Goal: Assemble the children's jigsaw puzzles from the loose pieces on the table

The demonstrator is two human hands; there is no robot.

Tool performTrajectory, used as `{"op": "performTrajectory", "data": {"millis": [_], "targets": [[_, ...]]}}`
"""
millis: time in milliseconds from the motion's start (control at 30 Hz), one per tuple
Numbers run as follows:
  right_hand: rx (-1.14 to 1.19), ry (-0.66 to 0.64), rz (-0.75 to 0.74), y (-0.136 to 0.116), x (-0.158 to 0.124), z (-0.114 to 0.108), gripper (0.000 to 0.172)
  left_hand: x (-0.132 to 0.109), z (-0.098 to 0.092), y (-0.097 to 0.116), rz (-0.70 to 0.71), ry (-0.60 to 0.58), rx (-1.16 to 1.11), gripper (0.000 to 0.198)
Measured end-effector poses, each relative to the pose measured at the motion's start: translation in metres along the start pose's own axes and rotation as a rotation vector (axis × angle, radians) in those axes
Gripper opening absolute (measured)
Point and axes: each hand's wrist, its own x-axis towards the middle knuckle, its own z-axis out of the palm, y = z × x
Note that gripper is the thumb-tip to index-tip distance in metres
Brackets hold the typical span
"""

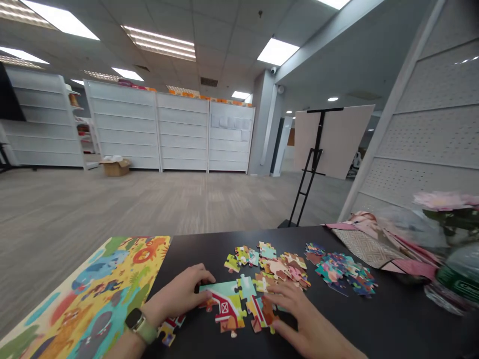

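A partly joined jigsaw puzzle (224, 307) with a red barn on green and teal lies flat on the black table. My left hand (183, 291), with a watch at the wrist, rests at the puzzle's left end. Its thumb touches the edge, and a gap separates thumb and fingers. My right hand (295, 311) is spread over the right end, fingers apart, its thumb beside a brown piece (268, 313). What lies under its palm is hidden. Loose jigsaw pieces (280, 268) are heaped just beyond the puzzle. More pieces (169, 330) lie partly behind my left wrist.
A colourful animal picture sheet (108, 284) covers the table's left side. Dark blue and teal pieces (346, 271) form another heap at right. Beyond them are a pink-edged cloth (377, 244), a plastic bottle (458, 276) and a pink flower (445, 200). An easel (310, 164) stands behind the table.
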Motion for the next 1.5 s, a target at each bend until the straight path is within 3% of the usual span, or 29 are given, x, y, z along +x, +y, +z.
{"op": "performTrajectory", "data": {"millis": [133,267,500,667,767,833,933,1067,1167,1300,1500], "targets": [[0.054,-0.058,-0.004,-0.024,-0.002,0.019,0.028,-0.002,-0.004,-0.004,-0.014,0.021,-0.005,0.024],[0.09,-0.033,0.02,-0.027,0.006,0.016,0.014,-0.003,-0.006,-0.008,-0.034,0.032,-0.003,0.024],[0.032,-0.005,0.064,-0.01,0.005,0.014,0.051,-0.005,-0.006,-0.007,-0.02,-0.023,-0.01,0.043],[0.017,0.028,0.0,0.002,0.005,0.019,0.042,-0.004,-0.008,-0.01,-0.025,-0.021,-0.037,0.044],[-0.015,0.04,-0.03,0.016,0.007,0.023,0.041,-0.004,-0.021,-0.011,-0.052,0.004,-0.055,0.029],[-0.043,0.045,-0.06,0.027,0.008,0.028,0.042,-0.013,-0.033,-0.01,-0.092,0.046,-0.045,0.022],[-0.092,0.098,-0.104,0.039,0.006,0.036,0.039,-0.044,-0.038,0.001,-0.173,0.115,0.009,0.023],[-0.13,0.216,-0.129,0.036,0.0,0.045,0.033,-0.102,-0.011,0.03,-0.258,0.137,0.073,0.033],[-0.115,0.231,-0.086,0.021,-0.004,0.048,0.028,-0.13,0.018,0.053,-0.295,0.114,0.121,0.048],[-0.054,0.181,-0.017,-0.006,-0.006,0.045,0.023,-0.134,0.041,0.068,-0.236,0.044,0.118,0.049],[0.083,-0.003,-0.178,-0.074,-0.002,0.049,0.026,-0.129,0.051,0.065,-0.184,0.178,0.067,0.04]]}}
